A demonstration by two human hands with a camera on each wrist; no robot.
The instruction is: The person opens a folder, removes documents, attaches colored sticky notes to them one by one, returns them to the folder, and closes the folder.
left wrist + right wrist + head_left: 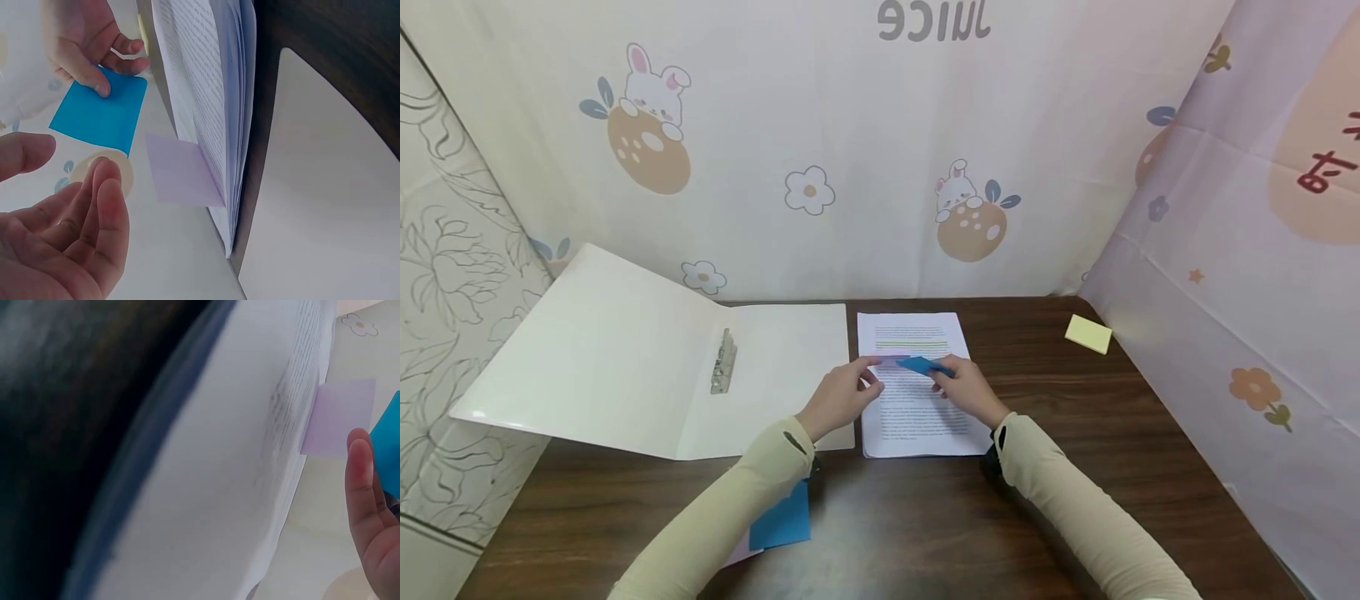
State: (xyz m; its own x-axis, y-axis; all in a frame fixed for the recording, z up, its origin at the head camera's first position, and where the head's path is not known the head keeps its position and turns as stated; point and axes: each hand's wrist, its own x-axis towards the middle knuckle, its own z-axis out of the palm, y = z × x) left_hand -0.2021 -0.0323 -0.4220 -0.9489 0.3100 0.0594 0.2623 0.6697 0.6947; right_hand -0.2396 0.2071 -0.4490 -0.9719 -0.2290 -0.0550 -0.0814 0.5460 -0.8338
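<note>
A stack of printed pages (917, 417) lies in front of the person, and a pale purple sticky note (181, 170) (340, 417) stands up from its top page. The right hand (968, 390) (87, 40) pinches a blue square note (921, 365) (103, 112) (389, 447) between thumb and fingers, over the page. The left hand (838, 398) (69, 244) is at the left side of the pages, thumb and fingers apart with nothing between them; its fingertips are near the purple note in the head view. A green highlighted line crosses the upper text.
Left of the pages lies an opened white binder (790, 358) with a metal clip (723, 362). A yellow note pad (1087, 333) is at the table's back right. Another blue piece (782, 517) sits partly under the left forearm, over a purple one (741, 553). A patterned curtain hangs behind.
</note>
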